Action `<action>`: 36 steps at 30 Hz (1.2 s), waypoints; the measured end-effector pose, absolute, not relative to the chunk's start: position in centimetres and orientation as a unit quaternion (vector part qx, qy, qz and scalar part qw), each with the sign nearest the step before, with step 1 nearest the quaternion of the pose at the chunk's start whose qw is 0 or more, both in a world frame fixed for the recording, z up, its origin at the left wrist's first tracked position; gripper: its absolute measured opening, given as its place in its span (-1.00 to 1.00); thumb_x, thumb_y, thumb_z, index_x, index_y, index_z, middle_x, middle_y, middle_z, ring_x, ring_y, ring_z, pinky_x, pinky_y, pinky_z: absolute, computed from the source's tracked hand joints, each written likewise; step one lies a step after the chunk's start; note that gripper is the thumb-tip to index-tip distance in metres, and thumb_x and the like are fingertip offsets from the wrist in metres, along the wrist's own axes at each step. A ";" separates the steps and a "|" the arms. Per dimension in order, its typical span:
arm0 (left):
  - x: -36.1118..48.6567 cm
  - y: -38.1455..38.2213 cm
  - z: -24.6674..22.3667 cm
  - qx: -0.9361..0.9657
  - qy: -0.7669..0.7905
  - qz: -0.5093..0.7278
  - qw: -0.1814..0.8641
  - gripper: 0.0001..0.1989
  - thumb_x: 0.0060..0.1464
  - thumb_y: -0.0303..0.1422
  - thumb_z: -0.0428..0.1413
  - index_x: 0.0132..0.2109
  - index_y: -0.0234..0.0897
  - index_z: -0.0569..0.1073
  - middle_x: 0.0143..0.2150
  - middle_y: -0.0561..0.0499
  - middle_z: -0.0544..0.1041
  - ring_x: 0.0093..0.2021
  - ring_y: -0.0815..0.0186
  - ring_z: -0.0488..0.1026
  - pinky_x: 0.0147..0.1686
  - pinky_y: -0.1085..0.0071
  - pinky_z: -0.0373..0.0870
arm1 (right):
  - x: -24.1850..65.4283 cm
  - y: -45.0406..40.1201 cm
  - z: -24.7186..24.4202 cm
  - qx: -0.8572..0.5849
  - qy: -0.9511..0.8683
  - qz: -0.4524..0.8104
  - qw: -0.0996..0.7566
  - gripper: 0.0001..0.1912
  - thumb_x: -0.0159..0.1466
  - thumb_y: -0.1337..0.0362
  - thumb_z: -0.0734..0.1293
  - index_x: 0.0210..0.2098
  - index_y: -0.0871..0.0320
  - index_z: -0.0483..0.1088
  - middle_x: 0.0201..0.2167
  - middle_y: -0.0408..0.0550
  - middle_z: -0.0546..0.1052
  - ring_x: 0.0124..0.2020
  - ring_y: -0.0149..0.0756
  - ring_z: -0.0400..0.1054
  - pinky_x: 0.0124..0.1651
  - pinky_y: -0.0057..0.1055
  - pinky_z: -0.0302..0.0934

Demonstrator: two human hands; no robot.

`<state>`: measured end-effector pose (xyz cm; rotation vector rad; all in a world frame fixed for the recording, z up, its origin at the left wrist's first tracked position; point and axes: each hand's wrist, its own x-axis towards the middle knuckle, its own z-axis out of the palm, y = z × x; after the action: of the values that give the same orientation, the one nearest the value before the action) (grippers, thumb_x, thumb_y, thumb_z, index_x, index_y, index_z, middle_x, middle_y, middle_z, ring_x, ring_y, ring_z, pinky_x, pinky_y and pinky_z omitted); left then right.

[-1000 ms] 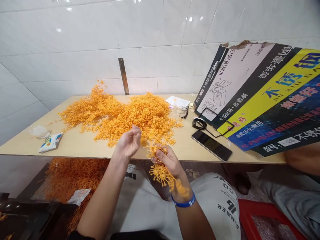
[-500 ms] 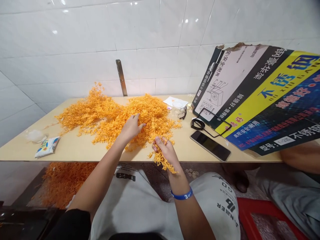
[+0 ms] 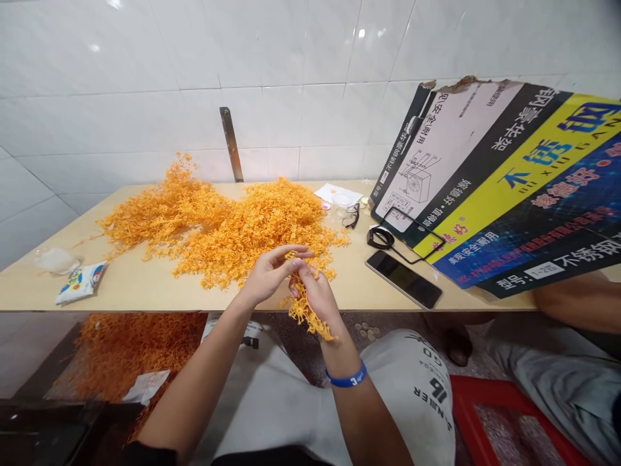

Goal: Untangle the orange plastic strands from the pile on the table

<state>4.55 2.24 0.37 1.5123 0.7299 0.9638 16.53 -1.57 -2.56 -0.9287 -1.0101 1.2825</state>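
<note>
My right hand (image 3: 317, 298) is closed round a small bunch of orange plastic sprigs (image 3: 305, 314), whose branched ends hang below the palm toward the wrist. From the left, my left hand (image 3: 272, 275) meets it, thumb and fingers pinched at the top of the bunch by the right fingertips. What exactly lies between the left fingertips is partly hidden; it looks like an orange sprig. Just behind both hands spreads a large heap of the same orange sprigs (image 3: 272, 213) on the tabletop (image 3: 194, 299).
A phone (image 3: 403, 279), a black frame-shaped stand (image 3: 381, 238), glasses (image 3: 352, 217) and a large printed cardboard box (image 3: 499, 188) occupy the right side. At left lies a small packet (image 3: 81, 283). More orange sprigs (image 3: 116, 356) sit below the table. Another person's arm (image 3: 577, 301) shows at far right.
My left hand has come from the heap, rightward and nearer, to the right hand's fingertips. The right hand still holds its bunch. The view has shifted slightly.
</note>
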 end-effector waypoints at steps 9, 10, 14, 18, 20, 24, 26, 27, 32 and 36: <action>4.9 2.5 0.2 0.450 0.380 0.539 0.602 -0.73 0.13 -0.20 0.13 -0.40 -0.30 0.40 -0.62 0.08 0.42 -0.61 0.43 0.37 -0.60 0.55 0.26 | 15.7 -2.5 -3.3 -0.342 -0.505 0.514 0.604 -0.55 0.19 -0.10 0.33 -0.53 0.15 0.30 -0.67 -0.27 0.17 -0.63 -0.49 -0.01 -0.55 -0.47 -0.09; 4.7 2.9 0.4 0.420 0.381 0.547 0.615 -0.77 0.15 -0.27 0.12 -0.42 -0.30 0.37 -0.64 0.13 0.35 -0.65 0.48 0.29 -0.60 0.58 0.24 | 15.8 -2.7 -3.3 -0.333 -0.517 0.513 0.599 -0.54 0.21 -0.10 0.32 -0.57 0.15 0.27 -0.68 -0.26 0.16 -0.63 -0.49 -0.02 -0.56 -0.46 -0.10; 3.3 4.9 1.4 0.397 0.382 0.593 0.587 -0.77 0.22 -0.36 0.02 -0.43 -0.26 0.30 -0.66 0.23 0.07 -0.69 0.53 0.06 -0.54 0.59 0.26 | 16.3 -3.2 -3.1 -0.323 -0.492 0.543 0.600 -0.50 0.17 -0.12 0.35 -0.61 0.16 0.28 -0.67 -0.22 0.23 -0.64 -0.49 0.03 -0.56 -0.46 -0.07; 2.6 6.7 1.0 0.611 0.472 0.536 0.343 -0.77 0.22 -0.26 0.00 -0.24 -0.27 0.49 -0.50 0.07 0.33 -0.48 0.37 0.31 -0.31 0.40 0.37 | 16.9 -2.6 -2.8 -0.322 -0.398 0.592 0.622 -0.57 0.00 -0.10 0.47 -0.46 0.17 0.44 -0.55 -0.14 0.43 -0.56 -0.44 0.23 -0.52 -0.49 0.11; 2.6 7.4 0.2 0.707 0.509 0.442 0.214 -0.68 0.21 -0.22 0.00 -0.04 -0.29 0.51 -0.27 -0.08 0.45 -0.24 0.21 0.42 -0.09 0.23 0.36 | 17.1 -2.4 -2.7 -0.315 -0.379 0.611 0.619 -0.59 -0.02 -0.05 0.49 -0.39 0.16 0.47 -0.53 -0.14 0.46 -0.53 -0.41 0.28 -0.50 -0.50 0.16; 2.7 8.0 -1.3 0.764 0.537 0.346 0.091 -0.58 0.24 -0.25 -0.06 0.11 -0.38 0.45 0.01 -0.29 0.41 0.07 -0.02 0.33 0.11 0.03 0.22 | 17.3 -2.4 -2.4 -0.292 -0.367 0.624 0.625 -0.66 0.03 0.07 0.47 -0.29 0.17 0.50 -0.51 -0.14 0.48 -0.51 -0.41 0.28 -0.52 -0.53 0.15; 2.7 7.7 -1.6 0.768 0.530 0.352 0.071 -0.59 0.25 -0.30 -0.08 0.12 -0.38 0.44 0.10 -0.32 0.37 0.14 -0.04 0.27 0.16 0.02 0.17 | 17.4 -2.6 -2.3 -0.276 -0.363 0.629 0.629 -0.70 0.07 0.14 0.45 -0.25 0.17 0.50 -0.44 -0.12 0.51 -0.47 -0.41 0.30 -0.52 -0.55 0.15; 2.7 7.3 -1.6 0.769 0.518 0.367 0.068 -0.59 0.25 -0.31 -0.08 0.13 -0.37 0.45 0.13 -0.31 0.36 0.16 -0.03 0.25 0.17 0.03 0.16 | 17.4 -2.7 -2.3 -0.268 -0.362 0.632 0.631 -0.72 0.09 0.17 0.44 -0.23 0.17 0.49 -0.41 -0.11 0.52 -0.45 -0.42 0.30 -0.51 -0.56 0.17; 3.0 4.2 -0.7 0.772 0.377 0.444 0.254 -0.66 0.24 -0.22 -0.01 0.04 -0.21 0.52 0.12 -0.14 0.46 0.17 0.13 0.34 0.20 0.17 0.21 | 17.7 -2.8 -2.2 -0.243 -0.356 0.648 0.628 -0.65 0.12 0.20 0.45 -0.11 0.12 0.43 -0.28 -0.12 0.56 -0.41 -0.42 0.36 -0.34 -0.51 0.31; 3.0 1.9 0.1 0.733 0.309 0.415 0.440 -0.59 0.20 -0.15 0.05 0.12 -0.22 0.48 0.18 -0.13 0.46 0.22 0.09 0.33 0.23 0.16 0.22 | 17.8 -3.0 -2.1 -0.227 -0.375 0.656 0.614 -0.64 0.09 0.13 0.49 -0.18 0.06 0.36 -0.30 -0.13 0.57 -0.33 -0.29 0.46 -0.27 -0.40 0.36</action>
<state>3.00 1.93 0.06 1.8210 0.7685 1.0317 17.80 -2.98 -2.11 -0.5223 -0.8648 1.5119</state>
